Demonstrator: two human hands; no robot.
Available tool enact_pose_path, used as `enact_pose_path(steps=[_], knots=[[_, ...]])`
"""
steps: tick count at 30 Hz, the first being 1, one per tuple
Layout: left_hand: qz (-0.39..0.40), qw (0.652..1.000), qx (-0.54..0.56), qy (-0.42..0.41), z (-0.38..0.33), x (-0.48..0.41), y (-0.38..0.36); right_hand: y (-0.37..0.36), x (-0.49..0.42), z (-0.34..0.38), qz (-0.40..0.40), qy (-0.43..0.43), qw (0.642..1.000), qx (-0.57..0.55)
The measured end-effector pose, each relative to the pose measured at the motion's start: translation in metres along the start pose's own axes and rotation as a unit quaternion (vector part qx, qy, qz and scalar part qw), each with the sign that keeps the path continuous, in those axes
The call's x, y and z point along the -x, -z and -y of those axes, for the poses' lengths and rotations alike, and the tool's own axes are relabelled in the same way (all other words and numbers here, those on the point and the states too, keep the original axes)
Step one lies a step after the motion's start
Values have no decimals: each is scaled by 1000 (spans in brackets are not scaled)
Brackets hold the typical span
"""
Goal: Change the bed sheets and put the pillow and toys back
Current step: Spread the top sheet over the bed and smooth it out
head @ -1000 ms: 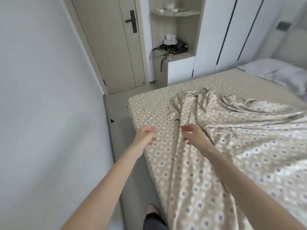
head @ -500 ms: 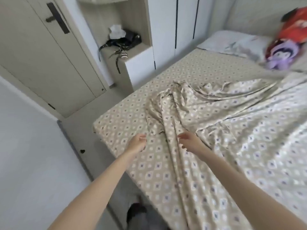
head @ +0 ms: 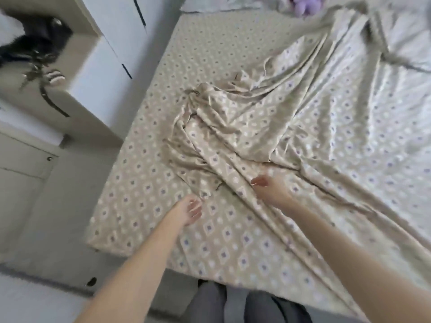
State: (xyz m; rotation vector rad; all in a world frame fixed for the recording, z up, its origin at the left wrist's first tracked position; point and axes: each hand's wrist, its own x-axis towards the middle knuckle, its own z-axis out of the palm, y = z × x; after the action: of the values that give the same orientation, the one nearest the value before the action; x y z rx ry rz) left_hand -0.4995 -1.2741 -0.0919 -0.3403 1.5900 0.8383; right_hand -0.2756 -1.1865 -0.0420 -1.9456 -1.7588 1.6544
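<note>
Looking down, I see the bed [head: 144, 173] skinned in smooth beige diamond-print fabric. The matching loose sheet [head: 303, 141] lies across it, bunched into long soft ridges. A white pillow [head: 210, 3] lies at the far end, near a fuzzy purple toy [head: 303, 7]. The left hand [head: 189, 212] curls loosely at the sheet's edge; whether it pinches, I cannot tell. The right hand [head: 268, 190] rests relaxed on a ridge, gripping nothing.

The left forearm [head: 140, 259] and right forearm [head: 349, 257] are left bare; dark grey trousers [head: 210, 301] are worn, seen just below the bed's [head: 140, 183] near edge.
</note>
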Motion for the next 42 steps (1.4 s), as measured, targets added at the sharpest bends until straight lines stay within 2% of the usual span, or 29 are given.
enact_pose_path(steps=[5, 15, 20, 22, 26, 31, 33, 38, 42], knots=[[-4, 998, -44, 49, -16, -57, 5, -34, -31, -5, -14, -30, 999, -35], [-15, 990, -133, 43, -18, -170, -30, -90, -105, -46, -19, -70, 997, -23], [-69, 992, -81, 69, -22, -197, -40, -101, -122, -61, -16, -85, 995, -46], [-79, 994, -41, 64, -23, -197, -40, -102, -121, -64, -17, -88, 994, -55], [-48, 998, -32, 28, -26, -179, -37, -95, -107, -60, -23, -81, 995, -54], [-17, 997, -75, -22, -46, -139, -10, -83, -74, -35, -30, -58, 997, -42], [-21, 993, -110, -35, -56, -113, -3, -82, -62, -21, -32, -37, 999, -17], [-17, 994, -81, -69, -89, -47, 20, -95, -32, 15, -26, 19, 997, 74], [-19, 986, -150, -68, -108, -7, 45, -119, -10, 47, -12, 76, 985, 156]])
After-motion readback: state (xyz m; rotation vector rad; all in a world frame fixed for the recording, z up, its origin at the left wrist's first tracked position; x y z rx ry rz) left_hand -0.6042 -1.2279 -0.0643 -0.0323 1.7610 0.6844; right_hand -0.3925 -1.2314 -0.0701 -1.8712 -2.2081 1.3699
